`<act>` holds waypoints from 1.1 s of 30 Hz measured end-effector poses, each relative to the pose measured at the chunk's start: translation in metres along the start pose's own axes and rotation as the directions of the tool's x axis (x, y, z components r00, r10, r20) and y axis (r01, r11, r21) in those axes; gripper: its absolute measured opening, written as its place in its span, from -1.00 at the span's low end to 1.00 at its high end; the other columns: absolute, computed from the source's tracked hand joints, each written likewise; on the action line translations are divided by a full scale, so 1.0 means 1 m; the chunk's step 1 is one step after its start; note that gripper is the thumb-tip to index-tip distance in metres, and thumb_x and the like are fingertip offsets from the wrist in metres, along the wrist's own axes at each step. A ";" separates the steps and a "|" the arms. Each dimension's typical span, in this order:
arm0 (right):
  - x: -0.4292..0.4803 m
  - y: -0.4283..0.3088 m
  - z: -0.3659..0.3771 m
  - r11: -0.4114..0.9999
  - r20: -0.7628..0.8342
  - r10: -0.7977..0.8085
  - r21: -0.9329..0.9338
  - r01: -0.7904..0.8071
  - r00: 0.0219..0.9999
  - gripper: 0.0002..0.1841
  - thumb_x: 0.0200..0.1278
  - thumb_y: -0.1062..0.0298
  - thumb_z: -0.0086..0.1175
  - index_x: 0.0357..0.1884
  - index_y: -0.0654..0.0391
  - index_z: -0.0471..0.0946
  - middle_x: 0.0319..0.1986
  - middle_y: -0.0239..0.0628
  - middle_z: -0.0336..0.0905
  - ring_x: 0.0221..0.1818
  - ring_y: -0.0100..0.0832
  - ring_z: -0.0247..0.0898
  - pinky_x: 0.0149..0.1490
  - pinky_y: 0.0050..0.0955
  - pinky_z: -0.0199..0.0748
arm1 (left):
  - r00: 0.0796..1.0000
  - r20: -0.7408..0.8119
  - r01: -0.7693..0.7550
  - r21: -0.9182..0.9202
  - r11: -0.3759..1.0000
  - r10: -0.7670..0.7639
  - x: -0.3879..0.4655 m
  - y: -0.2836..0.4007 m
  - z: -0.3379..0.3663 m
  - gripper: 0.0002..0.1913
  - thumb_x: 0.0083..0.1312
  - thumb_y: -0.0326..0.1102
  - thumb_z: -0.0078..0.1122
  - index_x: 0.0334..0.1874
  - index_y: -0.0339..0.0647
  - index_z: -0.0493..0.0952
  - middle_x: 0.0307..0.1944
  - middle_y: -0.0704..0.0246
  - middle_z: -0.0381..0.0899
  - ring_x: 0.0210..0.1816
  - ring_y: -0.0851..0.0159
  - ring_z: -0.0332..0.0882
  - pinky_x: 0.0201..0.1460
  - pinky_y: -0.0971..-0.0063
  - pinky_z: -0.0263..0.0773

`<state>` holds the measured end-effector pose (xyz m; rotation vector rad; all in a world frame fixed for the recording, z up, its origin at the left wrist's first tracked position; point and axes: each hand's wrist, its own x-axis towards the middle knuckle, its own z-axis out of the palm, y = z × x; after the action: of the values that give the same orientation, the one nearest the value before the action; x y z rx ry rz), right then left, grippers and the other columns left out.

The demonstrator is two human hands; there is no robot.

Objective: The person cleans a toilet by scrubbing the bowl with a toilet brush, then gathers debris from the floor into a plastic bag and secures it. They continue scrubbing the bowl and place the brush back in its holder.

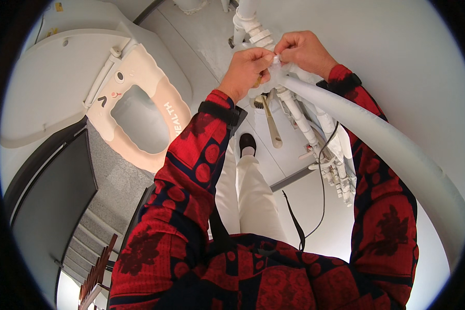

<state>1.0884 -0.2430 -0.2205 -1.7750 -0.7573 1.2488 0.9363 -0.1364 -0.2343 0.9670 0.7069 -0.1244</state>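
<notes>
My left hand [248, 70] and my right hand [305, 52] meet fingertip to fingertip. Between them they pinch the gathered tip of a thin, whitish translucent plastic piece [277, 60], which looks like a bag or film. Its lower part spreads out below the left fingers, and its exact shape is hard to make out. White pipes [261, 35] run right behind my hands. Under the plastic hangs or lies a brush [272, 123] with a beige handle, its dark bristles partly hidden. Close to my right wrist starts a thick white pipe [356, 110].
A toilet with a cartoon-printed padded seat cover [139, 153] and raised lid [62, 77] stands at left. Lower pipes with valves [325, 162] line the right wall. A thin black cable [324, 182] dangles there. At lower left, a dark door [54, 190] and steps [89, 232] show.
</notes>
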 end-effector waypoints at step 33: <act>-0.016 0.008 0.006 0.985 -0.104 0.127 -0.099 -0.138 0.986 -0.90 -0.03 0.46 0.07 -0.60 0.25 0.51 -0.67 -0.46 0.39 -0.62 -0.59 0.23 -0.49 -0.57 0.25 | 0.999 -0.008 0.051 -0.136 0.989 -0.052 0.003 -0.005 0.007 -0.87 0.24 -0.49 0.07 -0.23 -0.42 0.50 -0.58 0.38 0.44 -0.66 0.48 0.34 -0.70 0.61 0.11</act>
<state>1.0778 -0.2583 -0.2209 -1.9858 -0.6698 1.2175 0.9406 -0.1442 -0.2369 0.8202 0.7422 -0.1143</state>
